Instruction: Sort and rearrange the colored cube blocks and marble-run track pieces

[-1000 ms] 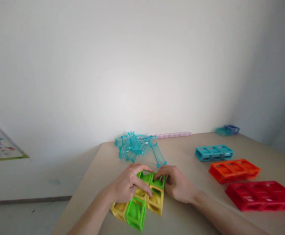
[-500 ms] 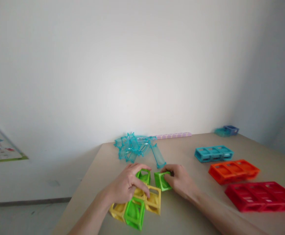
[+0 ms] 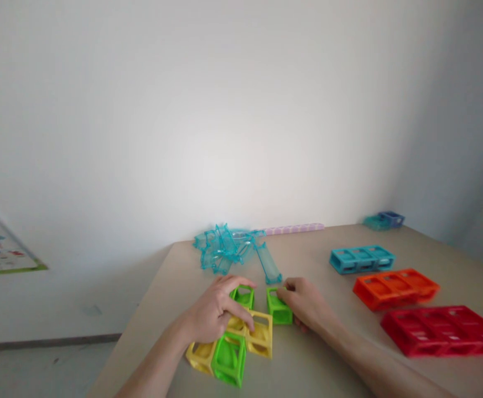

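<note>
My left hand (image 3: 215, 312) bends over a joined group of open-framed plastic cube blocks, gripping it with fingers spread across the top. In that group are a yellow block (image 3: 261, 342) at the right, a green block (image 3: 229, 359) at the front, a second yellow block (image 3: 202, 355) at the left and a second green block (image 3: 246, 298) at the back. Part of the group is hidden under my palm. To the right, my right hand (image 3: 305, 304) pinches a single green cube block (image 3: 281, 315) on the table, a small gap away from the group.
Clear blue curved track pieces (image 3: 224, 249) lie heaped at the back, one strip (image 3: 268, 264) pointing toward my hands. A pale purple strip (image 3: 295, 229) runs along the wall. On the right sit teal (image 3: 361, 260), orange (image 3: 394, 290) and red (image 3: 444, 331) block rows; a blue-purple block (image 3: 391, 219) stands in the far corner.
My right hand has turned the single green block so that its side faces me more squarely, shifting it slightly right. My left hand and the block group stay almost still.
</note>
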Motion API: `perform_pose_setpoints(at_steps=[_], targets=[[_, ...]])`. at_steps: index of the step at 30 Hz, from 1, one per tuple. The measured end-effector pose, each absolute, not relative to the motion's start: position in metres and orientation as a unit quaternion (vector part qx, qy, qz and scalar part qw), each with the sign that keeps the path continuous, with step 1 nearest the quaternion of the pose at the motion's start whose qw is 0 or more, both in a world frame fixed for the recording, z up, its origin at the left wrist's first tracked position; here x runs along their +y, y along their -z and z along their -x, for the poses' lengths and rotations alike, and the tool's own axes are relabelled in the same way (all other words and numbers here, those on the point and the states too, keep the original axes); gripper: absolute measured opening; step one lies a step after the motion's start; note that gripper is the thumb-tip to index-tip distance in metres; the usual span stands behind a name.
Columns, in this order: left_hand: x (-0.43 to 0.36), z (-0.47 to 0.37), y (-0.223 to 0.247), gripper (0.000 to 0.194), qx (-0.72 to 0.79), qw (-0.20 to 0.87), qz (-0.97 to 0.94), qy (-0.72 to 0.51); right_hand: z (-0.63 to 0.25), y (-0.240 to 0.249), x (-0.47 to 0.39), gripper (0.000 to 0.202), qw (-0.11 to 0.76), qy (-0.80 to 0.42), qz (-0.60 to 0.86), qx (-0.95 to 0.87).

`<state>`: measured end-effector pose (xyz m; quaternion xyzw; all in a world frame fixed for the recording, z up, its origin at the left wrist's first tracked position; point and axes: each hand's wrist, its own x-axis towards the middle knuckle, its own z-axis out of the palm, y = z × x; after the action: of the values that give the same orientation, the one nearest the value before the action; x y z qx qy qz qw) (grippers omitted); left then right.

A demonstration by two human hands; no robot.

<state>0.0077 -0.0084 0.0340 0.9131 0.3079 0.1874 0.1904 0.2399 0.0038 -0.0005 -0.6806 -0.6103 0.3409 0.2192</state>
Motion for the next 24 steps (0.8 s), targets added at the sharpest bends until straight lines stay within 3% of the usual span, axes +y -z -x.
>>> perform_pose_setpoints(at_steps=[8, 14, 24], targets=[[-0.008, -0.007, -0.035, 0.065, 0.312, 0.188, -0.913, -0.184, -0.232, -0.005, -0.001, 0.013, 0.261, -0.271, 0.681, -0.628], [-0.017, -0.022, -0.036, 0.063, 0.317, 0.171, -0.912, -0.197, -0.221, -0.003, -0.006, 0.015, 0.277, -0.288, 0.666, -0.63], [-0.016, -0.025, -0.035, 0.042, 0.346, 0.2, -0.881, -0.253, -0.221, -0.001, -0.005, 0.013, 0.313, -0.318, 0.624, -0.641]])
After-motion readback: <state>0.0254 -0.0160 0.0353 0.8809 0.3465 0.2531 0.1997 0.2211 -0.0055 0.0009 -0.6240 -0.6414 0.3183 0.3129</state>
